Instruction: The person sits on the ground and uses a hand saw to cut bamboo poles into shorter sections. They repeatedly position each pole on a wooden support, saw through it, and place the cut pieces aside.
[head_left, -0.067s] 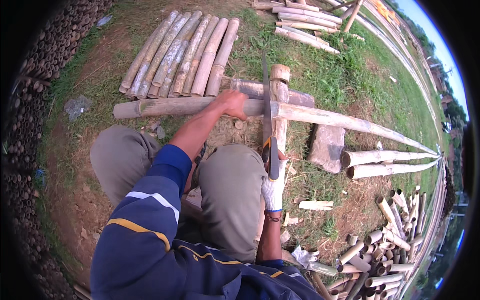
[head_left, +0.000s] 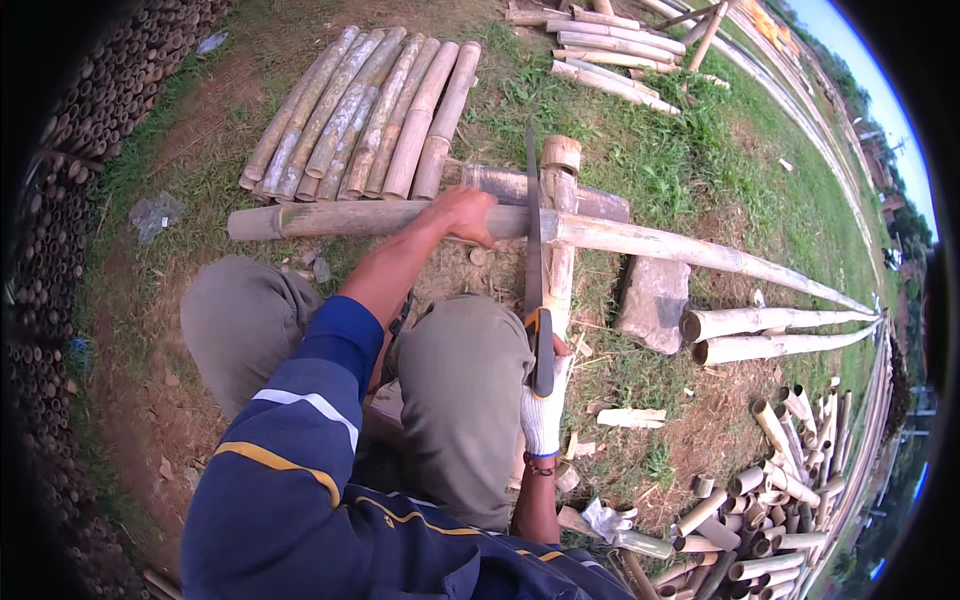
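A long bamboo pole point(head_left: 650, 236) lies crosswise in front of me. My bare left hand point(head_left: 466, 214) wraps over it from above, left of the saw. My right hand point(head_left: 545, 405), in a white knit glove with bare fingertips, is closed round the black and orange handle of a handsaw point(head_left: 534, 240). The blade stands across the pole, just left of where the pole rests on an upright-looking bamboo support point(head_left: 560, 270). How deep the teeth sit in the pole cannot be seen. Under the pole's far side lies a darker bamboo piece point(head_left: 605, 202).
Several cut bamboo lengths point(head_left: 365, 110) lie side by side at far left, more point(head_left: 610, 45) at the back. A flat stone point(head_left: 653, 300) and two long poles point(head_left: 760, 320) are right. Short offcuts point(head_left: 760, 510) heap at lower right. Stacked bamboo point(head_left: 60, 250) lines the left.
My right hand has drawn the saw back toward me, so its handle and blade tip sit lower. My left hand keeps its place on the pole.
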